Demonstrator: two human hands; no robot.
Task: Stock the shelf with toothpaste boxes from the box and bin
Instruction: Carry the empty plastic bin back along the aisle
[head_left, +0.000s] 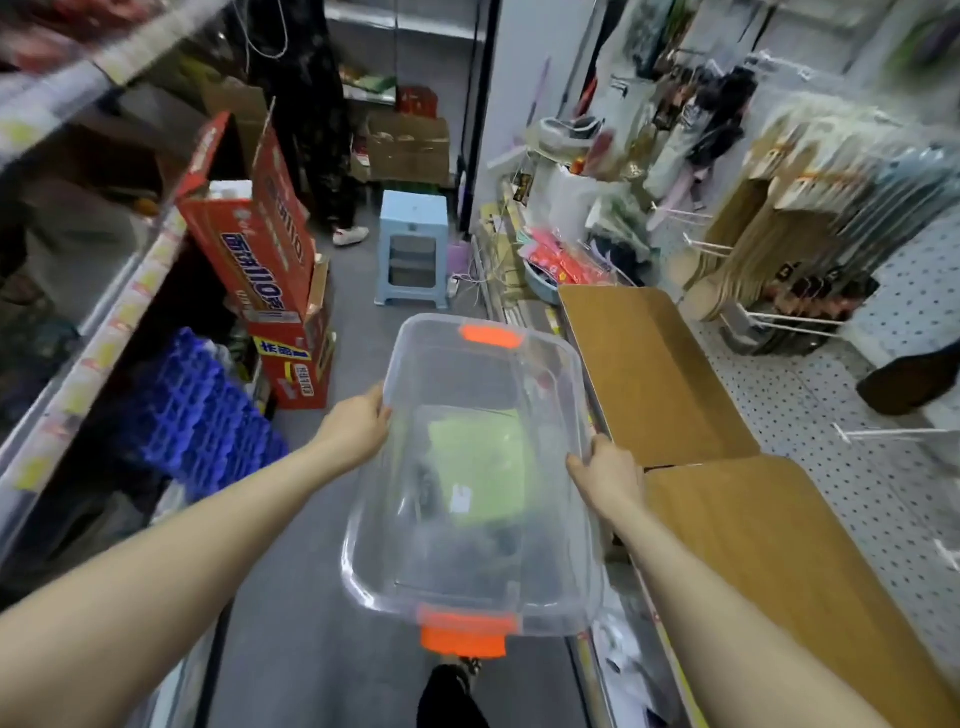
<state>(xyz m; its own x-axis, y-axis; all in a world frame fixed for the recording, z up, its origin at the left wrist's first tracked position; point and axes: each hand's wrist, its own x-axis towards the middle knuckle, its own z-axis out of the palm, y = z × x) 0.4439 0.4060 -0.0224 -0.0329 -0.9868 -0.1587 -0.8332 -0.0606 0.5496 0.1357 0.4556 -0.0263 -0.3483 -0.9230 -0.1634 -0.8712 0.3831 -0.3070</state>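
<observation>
I hold a clear plastic bin (470, 587) with orange handles at both ends out in front of me over the aisle floor. My left hand (356, 426) grips its left rim and my right hand (605, 475) grips its right rim. The bin looks empty; a green patch and dark shapes show through its bottom. An open brown cardboard box (660, 374) with its flaps spread stands right beside the bin on the right. Shelves (119, 306) with price strips run along the left. No toothpaste boxes are clearly visible.
Red printed cartons (260, 249) are stacked at the left of the aisle, with a blue crate (202, 421) below the shelf. A light blue stool (413, 249) stands ahead. A person's legs (332, 171) are farther back. Hanging goods on pegboard (831, 218) fill the right.
</observation>
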